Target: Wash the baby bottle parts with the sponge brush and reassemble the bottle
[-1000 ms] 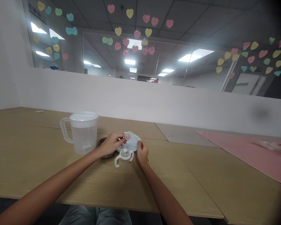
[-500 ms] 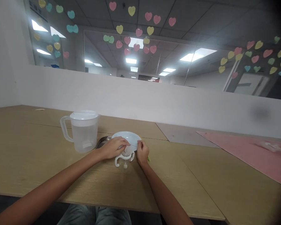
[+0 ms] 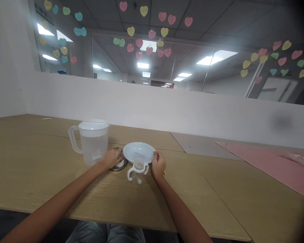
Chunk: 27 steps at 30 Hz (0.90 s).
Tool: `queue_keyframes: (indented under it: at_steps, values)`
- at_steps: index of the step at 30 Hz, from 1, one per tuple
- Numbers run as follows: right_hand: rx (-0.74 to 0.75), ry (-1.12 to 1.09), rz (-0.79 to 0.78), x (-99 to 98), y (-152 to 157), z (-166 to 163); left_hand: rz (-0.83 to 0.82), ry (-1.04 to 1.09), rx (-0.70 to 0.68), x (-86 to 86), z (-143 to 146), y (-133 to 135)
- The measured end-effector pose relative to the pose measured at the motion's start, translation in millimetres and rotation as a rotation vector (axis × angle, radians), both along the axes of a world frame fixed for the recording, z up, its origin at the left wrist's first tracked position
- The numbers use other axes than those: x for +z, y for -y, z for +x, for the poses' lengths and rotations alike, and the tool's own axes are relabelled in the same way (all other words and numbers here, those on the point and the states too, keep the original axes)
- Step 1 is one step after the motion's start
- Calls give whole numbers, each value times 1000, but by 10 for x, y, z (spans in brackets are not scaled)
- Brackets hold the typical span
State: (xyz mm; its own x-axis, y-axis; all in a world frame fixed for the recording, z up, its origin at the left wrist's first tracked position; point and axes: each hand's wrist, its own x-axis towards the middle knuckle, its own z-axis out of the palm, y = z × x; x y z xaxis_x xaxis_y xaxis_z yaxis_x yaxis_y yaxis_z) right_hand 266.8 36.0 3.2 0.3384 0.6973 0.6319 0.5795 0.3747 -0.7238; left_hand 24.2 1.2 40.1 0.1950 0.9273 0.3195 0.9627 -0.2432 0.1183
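Note:
My left hand (image 3: 111, 158) is over a shallow metal dish (image 3: 116, 168), its fingers bent round a small white cap-like piece (image 3: 120, 164); the fingertips are partly hidden. My right hand (image 3: 158, 164) is closed at the right rim of a white plate (image 3: 134, 148). From its fingers a thin stick (image 3: 143, 155) reaches over the plate. Between my hands stands a clear baby cup with two white handles (image 3: 138, 166). Its top is uncapped, and a small white piece (image 3: 139, 181) shows low in it.
A lidded clear plastic jug (image 3: 94, 145) with liquid in it stands left of the dish. Something yellow-green (image 3: 164, 172) shows beside my right wrist. A pink board (image 3: 273, 162) lies at the right, with clear plastic (image 3: 297, 157) on it. Behind the table rises a white wall (image 3: 152, 104).
My left hand has moved left from the top of the cup to the metal dish, exposing the cup's open top. My right hand stays by the plate. The view has shifted slightly.

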Motion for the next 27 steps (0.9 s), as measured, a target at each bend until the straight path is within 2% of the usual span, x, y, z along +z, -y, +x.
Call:
queue_keyframes:
  at_steps: [4, 7, 10, 12, 13, 15, 18, 20, 21, 24, 27]
  values:
    - [-6, -4, 5, 17, 7, 2, -55, 5, 73, -24, -4, 17]
    - [-16, -13, 29, 38, 11, 1, -53, -17, 95, 84, -26, 42]
    - [-20, -36, 56, 72, 13, 10, 21, -40, 115, 378, 41, 108]
    - [-27, -43, 100, 126, 39, 27, 154, -51, 124, 632, 173, 195]
    - [-21, -33, 146, 168, 65, 38, 222, -35, 107, 752, 261, 250]
    - [32, 28, 304, 284, 147, 51, 314, 47, -12, 938, 456, 377]
    - [219, 173, 613, 492, 311, 9, 317, 225, -264, 1038, 715, 556]
    - [341, 297, 708, 599, 404, -67, 289, 345, -424, 1005, 827, 621]
    - [356, 313, 728, 631, 435, -114, 269, 439, -482, 973, 864, 630]
    - [276, 241, 775, 653, 453, -250, 140, 920, -578, 861, 919, 566]
    - [252, 130, 867, 623, 391, -354, -43, 1461, -547, 769, 932, 435]
